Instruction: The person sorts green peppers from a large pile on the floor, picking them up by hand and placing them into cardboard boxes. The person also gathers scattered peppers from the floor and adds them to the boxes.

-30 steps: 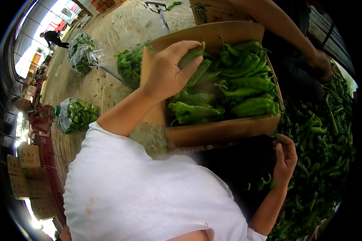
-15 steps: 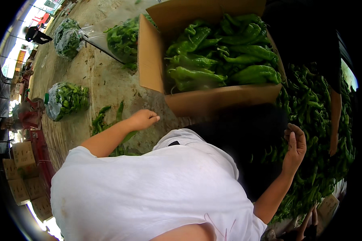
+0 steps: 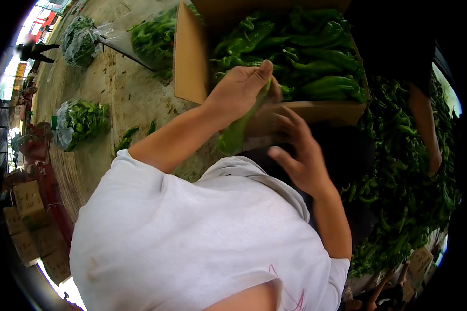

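My left hand (image 3: 236,92) is closed around the upper end of a long green pepper (image 3: 234,136), just above the near wall of a cardboard box. The pepper hangs down at a slant toward my lap. Close to its right, my right hand (image 3: 302,155) has its fingers apart, with the fingertips smeared by motion and nothing seen in it. The open cardboard box (image 3: 188,59) stands in front of me, holding several layers or rows of large green peppers (image 3: 324,62). How deep they go is hidden.
A big heap of green peppers (image 3: 399,186) spreads along the right, where another person's arm (image 3: 424,127) hangs over it. Filled plastic bags (image 3: 85,124) and a few loose peppers (image 3: 125,139) lie on the floor at left. Stacked cartons (image 3: 28,199) stand far left.
My left hand has moved right and forward to the box's near edge, a pepper now showing in it. My right hand has swung left from beside the heap to near that pepper.
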The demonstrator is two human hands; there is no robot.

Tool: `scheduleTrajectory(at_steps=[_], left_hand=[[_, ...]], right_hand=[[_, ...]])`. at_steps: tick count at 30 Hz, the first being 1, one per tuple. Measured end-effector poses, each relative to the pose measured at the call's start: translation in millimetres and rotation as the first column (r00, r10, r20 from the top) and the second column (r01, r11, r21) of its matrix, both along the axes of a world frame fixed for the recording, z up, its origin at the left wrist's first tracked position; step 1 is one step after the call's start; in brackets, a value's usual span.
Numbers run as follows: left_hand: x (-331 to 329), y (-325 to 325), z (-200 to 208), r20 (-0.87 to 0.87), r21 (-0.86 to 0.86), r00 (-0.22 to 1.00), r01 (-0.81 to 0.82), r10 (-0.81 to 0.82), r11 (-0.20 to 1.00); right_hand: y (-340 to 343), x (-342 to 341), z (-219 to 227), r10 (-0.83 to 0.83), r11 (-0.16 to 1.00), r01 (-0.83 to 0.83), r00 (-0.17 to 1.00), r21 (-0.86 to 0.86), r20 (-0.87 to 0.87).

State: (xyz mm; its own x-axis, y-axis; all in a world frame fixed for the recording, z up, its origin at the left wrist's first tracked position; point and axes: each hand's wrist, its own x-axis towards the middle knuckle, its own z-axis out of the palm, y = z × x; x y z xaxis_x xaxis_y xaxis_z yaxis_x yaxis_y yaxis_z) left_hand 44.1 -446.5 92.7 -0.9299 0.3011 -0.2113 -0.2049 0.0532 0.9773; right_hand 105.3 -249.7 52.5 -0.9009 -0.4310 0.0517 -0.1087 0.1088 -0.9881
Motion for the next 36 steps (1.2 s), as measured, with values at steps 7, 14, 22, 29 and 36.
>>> scheduleTrajectory(at_steps=[7,14,22,29,36], left_hand=[[-11,25,1,0.083,0.417,0.98,0.133,-0.183,0.899],[-8,16,-2,0.029,0.645,0.96,0.194,-0.277,0.739],[0,-7,-35,0.045,-0.258,0.952,0.304,-0.303,0.917],[91,-192,-266,0.486,-0.741,0.777,0.609,-0.399,0.283],[42,-50,-151,0.655,-0.729,0.595,0.659,-0.466,-0.183]], right_hand=[[-36,-5,-7,0.334,0.804,-0.001,0.828,-0.595,0.451],[-33,-2,-4,0.359,0.807,0.038,0.761,-0.59,0.54],[-16,1,-21,0.273,0.918,-0.224,0.956,0.328,-0.111],[133,22,-5,-0.225,0.971,0.202,0.952,0.129,0.209],[289,67,-19,-0.678,0.699,0.594,0.727,0.397,0.105]])
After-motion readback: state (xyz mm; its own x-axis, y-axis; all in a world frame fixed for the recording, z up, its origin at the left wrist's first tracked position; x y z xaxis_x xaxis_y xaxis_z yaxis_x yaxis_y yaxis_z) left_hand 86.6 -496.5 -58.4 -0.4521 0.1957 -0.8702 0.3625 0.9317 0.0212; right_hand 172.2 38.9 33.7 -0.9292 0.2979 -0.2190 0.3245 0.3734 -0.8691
